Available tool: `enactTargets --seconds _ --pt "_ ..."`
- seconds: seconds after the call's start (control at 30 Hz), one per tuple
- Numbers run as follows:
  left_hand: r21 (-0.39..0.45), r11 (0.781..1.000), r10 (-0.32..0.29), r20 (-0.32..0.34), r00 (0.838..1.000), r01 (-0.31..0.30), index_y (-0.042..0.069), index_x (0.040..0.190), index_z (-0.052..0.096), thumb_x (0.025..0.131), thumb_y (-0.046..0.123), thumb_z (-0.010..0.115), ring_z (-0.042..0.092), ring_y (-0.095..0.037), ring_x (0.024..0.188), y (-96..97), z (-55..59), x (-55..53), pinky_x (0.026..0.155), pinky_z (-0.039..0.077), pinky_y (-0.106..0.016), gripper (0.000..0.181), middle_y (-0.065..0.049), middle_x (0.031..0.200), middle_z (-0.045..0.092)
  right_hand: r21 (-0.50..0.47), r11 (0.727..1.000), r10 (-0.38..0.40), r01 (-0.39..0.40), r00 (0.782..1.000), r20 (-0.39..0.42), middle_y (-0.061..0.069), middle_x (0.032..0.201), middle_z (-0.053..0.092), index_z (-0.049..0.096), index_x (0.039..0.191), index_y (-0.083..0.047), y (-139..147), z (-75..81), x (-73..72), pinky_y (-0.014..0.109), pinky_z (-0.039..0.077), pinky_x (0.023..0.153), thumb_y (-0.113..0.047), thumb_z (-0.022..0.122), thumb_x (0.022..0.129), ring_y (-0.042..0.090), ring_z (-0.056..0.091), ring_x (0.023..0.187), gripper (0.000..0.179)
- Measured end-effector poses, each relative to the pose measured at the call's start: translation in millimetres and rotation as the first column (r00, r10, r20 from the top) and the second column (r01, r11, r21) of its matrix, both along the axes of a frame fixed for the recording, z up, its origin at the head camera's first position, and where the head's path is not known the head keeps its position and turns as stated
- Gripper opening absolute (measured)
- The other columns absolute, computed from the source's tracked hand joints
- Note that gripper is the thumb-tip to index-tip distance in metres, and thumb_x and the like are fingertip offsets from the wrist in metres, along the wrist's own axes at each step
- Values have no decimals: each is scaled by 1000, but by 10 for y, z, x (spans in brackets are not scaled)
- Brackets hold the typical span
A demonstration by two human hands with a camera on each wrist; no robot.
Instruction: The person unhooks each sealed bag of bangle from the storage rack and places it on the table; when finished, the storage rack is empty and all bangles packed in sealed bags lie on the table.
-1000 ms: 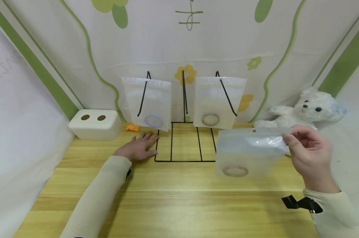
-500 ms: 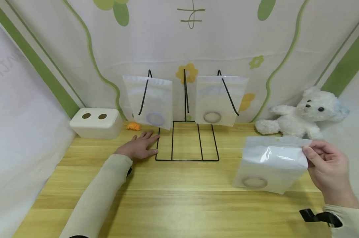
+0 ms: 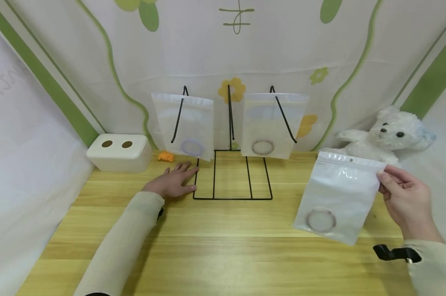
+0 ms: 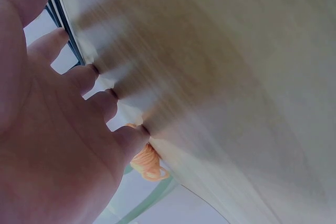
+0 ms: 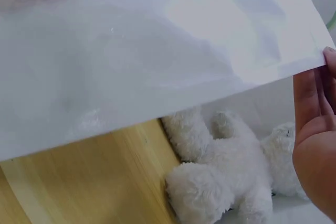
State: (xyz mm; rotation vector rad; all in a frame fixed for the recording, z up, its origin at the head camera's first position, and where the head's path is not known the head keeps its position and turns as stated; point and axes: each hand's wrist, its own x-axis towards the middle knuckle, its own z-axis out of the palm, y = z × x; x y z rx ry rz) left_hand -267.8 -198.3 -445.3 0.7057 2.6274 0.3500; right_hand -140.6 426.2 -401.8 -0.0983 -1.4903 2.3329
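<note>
My right hand (image 3: 409, 199) pinches the upper right edge of a translucent zip bag (image 3: 341, 191) between thumb and fingers. A pinkish-brown ring, perhaps a bracelet (image 3: 308, 220), shows through low in the bag, which tilts in the air over the table. In the right wrist view the bag (image 5: 147, 61) fills the upper part. Fingers spread, my left hand (image 3: 172, 182) rests on the table, touching the left side of a black wire rack (image 3: 232, 199). Two similar bags hang from the rack's arms: one with a purple ring (image 3: 186, 119), one with a brown ring (image 3: 272, 119).
Behind the left hand lie a small orange figure (image 3: 166, 156) and a white box (image 3: 121, 154) with two round holes. A white plush bear (image 3: 396, 131) sits at the back right, partly behind the held bag. A printed cloth (image 3: 282, 45) stands behind the rack.
My right hand has moved right, away from the rack, with the bag, then slightly up. The bag has turned to face the head camera more. The left hand has stayed in place.
</note>
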Motion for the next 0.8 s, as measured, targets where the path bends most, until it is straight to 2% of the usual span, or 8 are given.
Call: enactTargets --seconds 0.1,0.23,0.37,0.53,0.6,0.7,0.77,0.8 --pt "0 1000 3 3 1000 -3 21 175 20 112 55 51 5 -49 168 -1 4 -7 127 5 -81 78 -21 182 6 47 999 -16 13 998 60 3 87 83 81 108 -6 72 -31 -57 20 63 64 10 67 100 10 79 74 23" --pt "-2 1000 7 4 1000 -7 22 175 19 112 56 51 4 -48 168 -2 14 -8 127 5 -81 79 -20 182 5 160 987 -12 -14 987 162 -4 87 82 82 105 -15 155 -124 -108 16 61 65 3 72 100 4 76 75 21" --pt "-7 1000 5 -2 1000 -5 22 175 20 111 56 51 5 -48 168 3 12 -4 126 6 -82 79 -20 182 6 296 952 -21 -72 955 297 -14 89 79 82 102 -28 239 -253 -133 14 60 67 -8 76 100 -3 74 79 20" --pt "-2 1000 6 -2 1000 -6 22 175 21 111 55 52 6 -48 168 1 6 2 126 6 -82 79 -21 182 7 384 907 1 -172 913 408 -25 93 77 80 101 -36 340 -422 -174 13 59 68 -18 80 99 -9 70 83 19" --pt "0 1000 7 -1 1000 -7 22 175 21 111 55 52 5 -48 168 -2 3 4 126 6 -83 79 -21 182 7 443 871 -4 -210 901 433 -28 94 76 79 102 -39 375 -471 -189 13 58 69 -18 77 102 -11 68 85 21" --pt "1 1000 8 -1 1000 -8 22 175 21 111 56 52 5 -48 168 -5 -4 3 126 6 -83 79 -22 182 8 563 787 -55 -253 880 471 -34 94 72 74 108 -41 404 -514 -206 11 57 70 -22 70 107 -16 65 86 20" --pt "0 1000 8 -3 1000 -8 22 175 21 111 56 52 6 -48 168 -2 -7 3 126 7 -82 79 -21 182 8 629 724 -99 -283 860 500 -38 94 68 71 115 -38 421 -537 -220 10 56 72 -25 65 110 -19 62 87 14" --pt "-1 1000 8 -5 1000 -8 22 175 21 111 56 52 6 -49 168 -1 -12 0 126 7 -82 78 -22 182 8 656 695 -123 -296 849 513 -40 94 65 71 123 -32 430 -547 -229 9 56 72 -28 64 111 -21 60 87 15"
